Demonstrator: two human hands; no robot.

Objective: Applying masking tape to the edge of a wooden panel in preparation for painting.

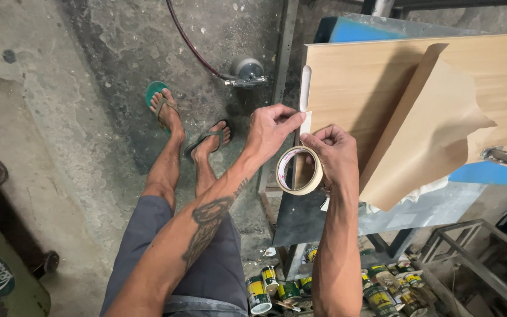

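My right hand (335, 155) grips a roll of cream masking tape (300, 170) by its rim, held in front of the left edge of a light wooden panel (371, 76). My left hand (272, 130) pinches the loose end of the tape with thumb and forefinger. That strip (305, 88) runs up along the panel's left edge. A sheet of brown paper (429, 135) lies over the panel's right part, its lower corner hanging off.
The panel rests on a blue and grey metal stand (418, 205). Several small paint cans (289, 287) sit on the floor below. My legs and flip-flops (159, 94) stand on stained concrete. A red hose with a metal fitting (244, 73) lies ahead. Metal frames (476, 258) stand at lower right.
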